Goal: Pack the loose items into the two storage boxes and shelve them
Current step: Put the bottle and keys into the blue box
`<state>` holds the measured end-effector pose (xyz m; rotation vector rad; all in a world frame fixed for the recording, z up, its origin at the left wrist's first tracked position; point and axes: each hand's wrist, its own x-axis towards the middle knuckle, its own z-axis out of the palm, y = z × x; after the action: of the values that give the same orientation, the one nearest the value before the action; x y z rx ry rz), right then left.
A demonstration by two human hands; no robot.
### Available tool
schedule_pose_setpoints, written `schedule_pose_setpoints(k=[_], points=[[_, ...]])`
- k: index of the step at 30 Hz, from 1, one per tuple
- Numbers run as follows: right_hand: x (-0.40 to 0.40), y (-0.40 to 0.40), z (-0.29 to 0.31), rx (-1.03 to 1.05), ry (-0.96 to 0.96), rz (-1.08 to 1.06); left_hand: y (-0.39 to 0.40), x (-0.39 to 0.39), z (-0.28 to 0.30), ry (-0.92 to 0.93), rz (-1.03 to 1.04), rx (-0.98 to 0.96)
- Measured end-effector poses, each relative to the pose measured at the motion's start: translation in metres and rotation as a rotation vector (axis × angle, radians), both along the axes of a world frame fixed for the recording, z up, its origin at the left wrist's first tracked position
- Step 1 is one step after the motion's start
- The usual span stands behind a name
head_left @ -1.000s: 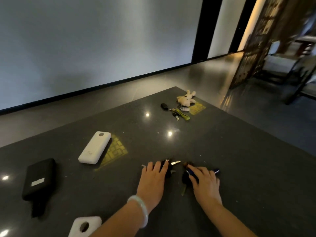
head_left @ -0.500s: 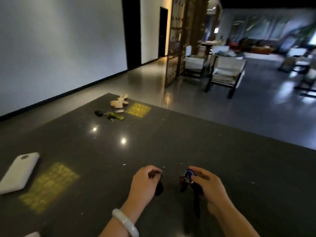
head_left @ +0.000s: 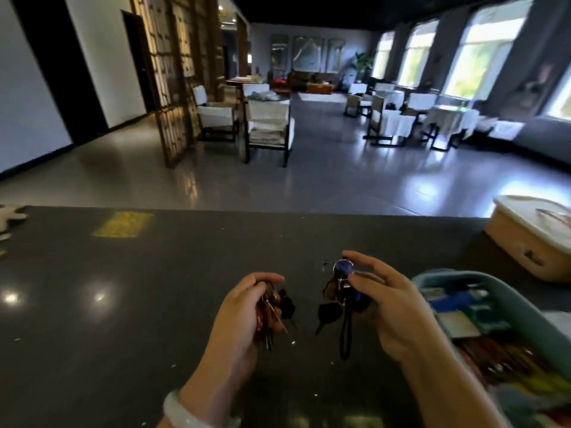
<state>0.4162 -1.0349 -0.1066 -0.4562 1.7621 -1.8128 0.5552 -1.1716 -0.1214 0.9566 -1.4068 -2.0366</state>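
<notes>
My left hand [head_left: 244, 316] is closed around a bunch of keys [head_left: 273, 313] with red and black parts, held just above the dark table [head_left: 139, 304]. My right hand [head_left: 392, 307] grips a second key bunch [head_left: 341, 291] with a blue round fob and a black strap hanging down. A teal storage box [head_left: 432, 278] holding several mixed items sits at the right, close to my right hand. A beige storage box [head_left: 522, 242] with a white rim stands farther back at the right.
A plush toy [head_left: 10, 213] lies at the table's far left edge, near a yellow patch [head_left: 122, 224]. Beyond the table, the floor stretches to chairs [head_left: 267, 128], covered tables and a wooden screen [head_left: 176, 88].
Both hands have lifted their key bunches off the table. The view has swung right, bringing the two boxes into sight and the white power bank out of it.
</notes>
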Motion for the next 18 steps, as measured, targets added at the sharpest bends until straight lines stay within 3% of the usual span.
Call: schedule_pose_setpoints(k=[10, 18], points=[[-0.098, 0.195, 0.012, -0.008, 0.074, -0.211, 0.162, -0.121, 0.017, 0.117, -0.323, 0.013], [-0.115, 0.26, -0.01, 0.299, 0.154, -0.142, 0.215, -0.158, -0.013, 0.149, -0.441, -0.004]])
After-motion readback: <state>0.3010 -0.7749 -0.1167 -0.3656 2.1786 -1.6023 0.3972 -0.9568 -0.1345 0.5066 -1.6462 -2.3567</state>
